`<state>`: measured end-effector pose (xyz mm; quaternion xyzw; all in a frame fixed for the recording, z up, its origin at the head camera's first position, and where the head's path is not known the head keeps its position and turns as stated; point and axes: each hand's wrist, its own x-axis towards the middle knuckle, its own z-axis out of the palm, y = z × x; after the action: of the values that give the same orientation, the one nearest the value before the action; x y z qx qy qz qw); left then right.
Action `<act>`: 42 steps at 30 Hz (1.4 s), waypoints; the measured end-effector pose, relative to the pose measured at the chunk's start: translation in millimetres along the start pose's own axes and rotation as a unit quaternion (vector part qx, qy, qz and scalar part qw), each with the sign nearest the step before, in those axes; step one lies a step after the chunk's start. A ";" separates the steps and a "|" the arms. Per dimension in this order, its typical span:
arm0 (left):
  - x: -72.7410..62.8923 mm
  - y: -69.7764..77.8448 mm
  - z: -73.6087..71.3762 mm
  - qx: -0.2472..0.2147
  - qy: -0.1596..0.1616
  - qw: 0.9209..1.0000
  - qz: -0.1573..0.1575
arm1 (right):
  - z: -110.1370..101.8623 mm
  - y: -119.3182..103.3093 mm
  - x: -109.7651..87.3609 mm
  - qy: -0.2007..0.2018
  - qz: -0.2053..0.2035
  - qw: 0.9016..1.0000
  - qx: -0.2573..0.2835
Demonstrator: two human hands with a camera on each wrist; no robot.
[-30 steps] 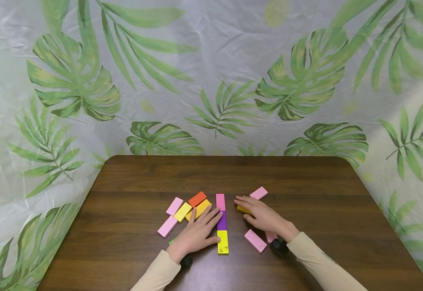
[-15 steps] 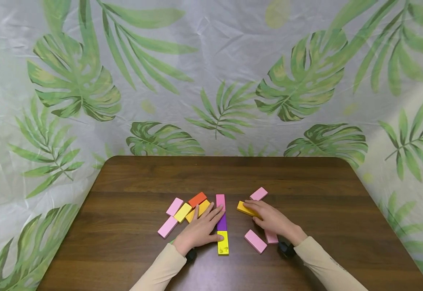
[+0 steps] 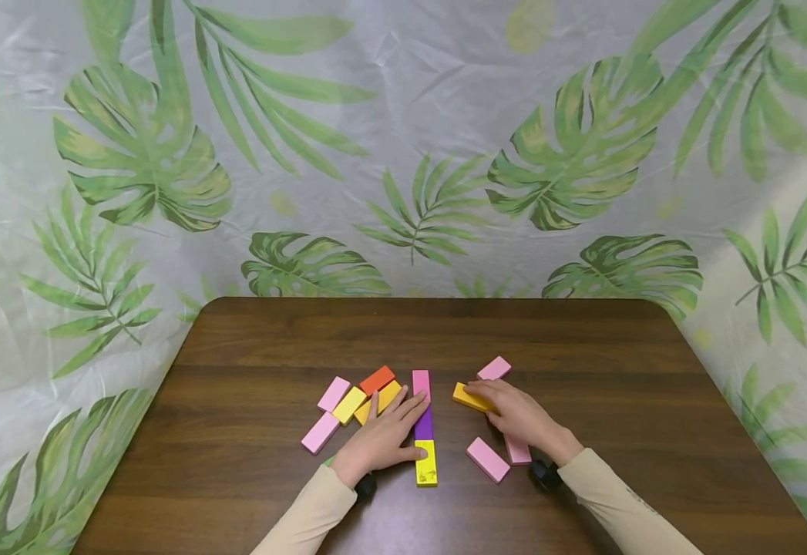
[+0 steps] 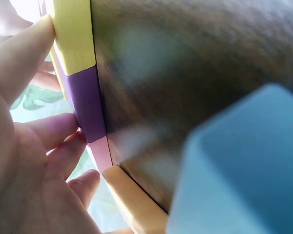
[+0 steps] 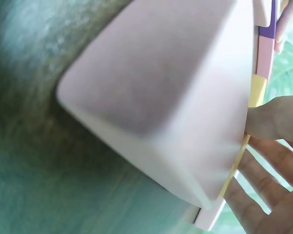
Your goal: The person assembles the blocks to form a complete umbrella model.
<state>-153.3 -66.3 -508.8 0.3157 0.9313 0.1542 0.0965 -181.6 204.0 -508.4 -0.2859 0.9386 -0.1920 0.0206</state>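
In the head view a pink block [image 3: 420, 379], a purple block [image 3: 423, 426] and a bright yellow block [image 3: 426, 470] lie end to end in a straight column. My left hand [image 3: 382, 439] rests against this column, fingers spread. Its thumb touches the yellow block, and other fingertips reach the purple and pink ones. To the right, my right hand [image 3: 521, 412] pinches an orange-yellow block [image 3: 471, 396]; its thumb is on the near side and its fingers reach over to the far side. That block lies slantwise on the table, apart from the column.
Left of the column lie a red-orange block [image 3: 377, 381], an orange block [image 3: 370, 408], a yellow block [image 3: 350, 405] and pink blocks [image 3: 320, 433]. A green block is mostly hidden under my left wrist. More pink blocks [image 3: 488, 460] lie around my right hand on the wooden table [image 3: 583, 339].
My right hand has drawn back slightly to the right, uncovering the orange-yellow block's left end. My left hand has shifted a little right along the column. The last half second shows almost no movement.
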 end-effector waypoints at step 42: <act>-0.6 1.3 -1.9 -0.015 -0.009 1.000 -0.006 | -16.0 4.0 71.7 0.001 -0.062 0.998 0.017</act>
<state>-152.7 -66.1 -506.5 0.3100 0.9298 0.1649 0.1101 -246.0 173.5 -490.0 -0.3429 0.9157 -0.2090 0.0131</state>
